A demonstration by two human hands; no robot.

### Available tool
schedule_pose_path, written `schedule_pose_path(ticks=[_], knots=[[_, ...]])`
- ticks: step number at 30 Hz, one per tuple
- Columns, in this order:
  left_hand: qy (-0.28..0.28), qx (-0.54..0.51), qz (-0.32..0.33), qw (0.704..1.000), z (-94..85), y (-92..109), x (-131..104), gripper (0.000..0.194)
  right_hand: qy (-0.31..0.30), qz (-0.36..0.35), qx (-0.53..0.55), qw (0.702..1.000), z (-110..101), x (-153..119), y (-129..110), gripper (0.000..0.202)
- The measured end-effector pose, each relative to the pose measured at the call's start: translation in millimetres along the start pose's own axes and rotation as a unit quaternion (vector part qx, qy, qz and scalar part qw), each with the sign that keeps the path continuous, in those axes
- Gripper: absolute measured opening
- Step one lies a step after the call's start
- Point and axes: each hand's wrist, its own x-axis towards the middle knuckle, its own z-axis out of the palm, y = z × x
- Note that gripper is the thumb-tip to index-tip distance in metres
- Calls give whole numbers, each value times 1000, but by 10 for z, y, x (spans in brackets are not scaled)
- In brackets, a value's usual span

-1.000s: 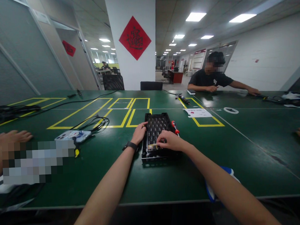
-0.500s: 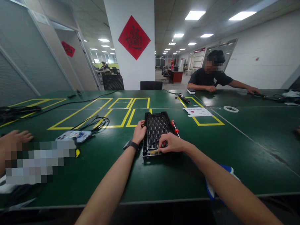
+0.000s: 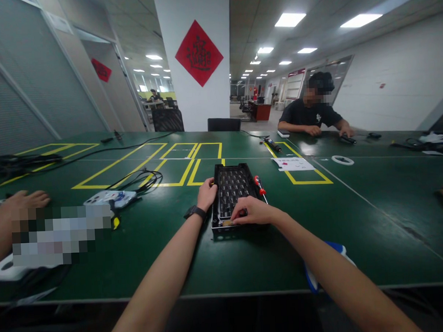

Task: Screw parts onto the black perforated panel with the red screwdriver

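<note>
The left hand (image 3: pixel 207 194) is laid on the left rim of a black tray (image 3: pixel 232 186), with the fingers curled over the edge, so the tray is gripped there. The right hand (image 3: pixel 253 213) is pressed down on the near end of the tray, and a small yellowish piece (image 3: pixel 227 223) is pinched under its fingertips; how tight the pinch is cannot be told.

The tray is set flat on the green table (image 3: pixel 100 249), straight ahead of the person. Its long side is pointed away from the person, toward the far end of the table. The small piece is found at the near edge, so the right hand is the nearer one.

A red screwdriver (image 3: pixel 259 186) is placed just beside the tray's right side. A phone (image 3: pixel 111 197) and black cables (image 3: pixel 141 179) are seen further left. Another person (image 3: pixel 311 114) is seated across the table.
</note>
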Motion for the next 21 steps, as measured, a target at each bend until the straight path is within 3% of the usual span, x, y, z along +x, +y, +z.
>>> schedule_pose_path(ticks=[8,15,21], knots=[[-16,5,11,1000,-20,-11,1,44,2,-1,-41,999,42,32,31,22],[-37,-33,38,998,-20,-8,16,51,11,-19,-25,999,50,32,64,21],[-43,-2,51,998,-31,-20,15,51,14,-23,-8,1000,38,20,55,22]])
